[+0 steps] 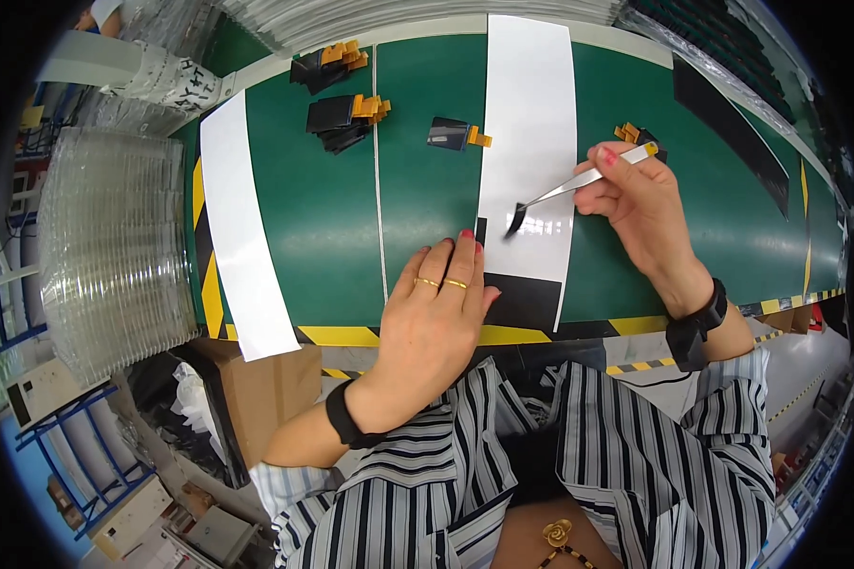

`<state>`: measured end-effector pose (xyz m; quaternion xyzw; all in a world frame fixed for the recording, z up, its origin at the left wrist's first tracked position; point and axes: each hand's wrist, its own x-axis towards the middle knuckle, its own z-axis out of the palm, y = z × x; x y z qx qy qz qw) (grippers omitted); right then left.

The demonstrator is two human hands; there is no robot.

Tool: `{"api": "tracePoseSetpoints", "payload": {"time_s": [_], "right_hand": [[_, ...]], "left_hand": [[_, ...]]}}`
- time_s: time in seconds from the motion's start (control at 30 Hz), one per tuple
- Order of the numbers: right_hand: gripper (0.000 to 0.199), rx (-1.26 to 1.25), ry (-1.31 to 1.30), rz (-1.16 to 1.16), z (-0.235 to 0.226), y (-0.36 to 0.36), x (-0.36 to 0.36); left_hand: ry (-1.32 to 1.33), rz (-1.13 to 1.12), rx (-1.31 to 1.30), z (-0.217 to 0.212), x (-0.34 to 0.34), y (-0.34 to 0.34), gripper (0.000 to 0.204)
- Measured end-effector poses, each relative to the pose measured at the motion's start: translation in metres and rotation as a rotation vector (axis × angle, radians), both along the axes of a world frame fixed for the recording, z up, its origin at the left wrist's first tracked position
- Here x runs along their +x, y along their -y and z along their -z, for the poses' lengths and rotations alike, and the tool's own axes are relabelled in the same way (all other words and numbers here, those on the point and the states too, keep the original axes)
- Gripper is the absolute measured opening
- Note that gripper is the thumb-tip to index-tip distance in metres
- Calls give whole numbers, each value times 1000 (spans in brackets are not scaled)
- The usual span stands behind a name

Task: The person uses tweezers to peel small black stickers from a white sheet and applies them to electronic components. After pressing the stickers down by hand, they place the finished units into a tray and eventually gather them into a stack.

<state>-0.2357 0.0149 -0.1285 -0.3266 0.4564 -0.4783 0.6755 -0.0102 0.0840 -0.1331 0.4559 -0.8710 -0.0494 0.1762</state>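
My right hand [643, 204] is closed around metal tweezers [577, 182]. At their tips is a small dark strip [515, 222], slightly blurred, over the long white sheet [529, 95]. My left hand [429, 322] lies with its fingers stretched out at the left edge of that sheet. Beside its fingertips a narrow black piece [482, 228] shows; the fingers partly cover it. A black rectangle [527, 302] occupies the near end of the white sheet. Left of the sheet lies one small dark screen panel [448, 133] with an orange flex cable.
Stacked screen panels [330, 114] with orange cables lie at the far left, another pile [318, 68] behind them. More panels [626, 131] sit partly behind my right hand. A second white strip [242, 218] lies left on the green table [323, 237]. Clear plastic trays [114, 247] stand beyond its left edge.
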Motion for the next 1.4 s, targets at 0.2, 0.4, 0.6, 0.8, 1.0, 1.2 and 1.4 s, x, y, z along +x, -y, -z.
{"api": "tracePoseSetpoints", "payload": {"time_s": [0.2, 0.4, 0.6, 0.8, 1.0, 1.2, 1.4], "right_hand": [[21, -109, 37, -8, -8, 2, -5], [19, -208, -10, 21, -18, -1, -15], [18, -589, -57, 120, -20, 13, -33], [21, -740, -132, 121, -18, 8, -36], [19, -797, -207, 66, -17, 8, -35], [18, -757, -217, 82, -12, 13, -35], [17, -719, -227, 117, -10, 14, -35]], "left_hand": [[85, 3, 32, -33, 7, 71, 30], [99, -42, -70, -5, 2, 109, 28], [-545, -147, 599, -19, -22, 121, 24], [-1209, -164, 1005, -8, -38, 122, 19], [-1206, -127, 1065, -14, -45, 109, 20], [-1091, -87, 976, -13, -43, 105, 21], [-1023, -84, 970, -12, -45, 101, 21]]}}
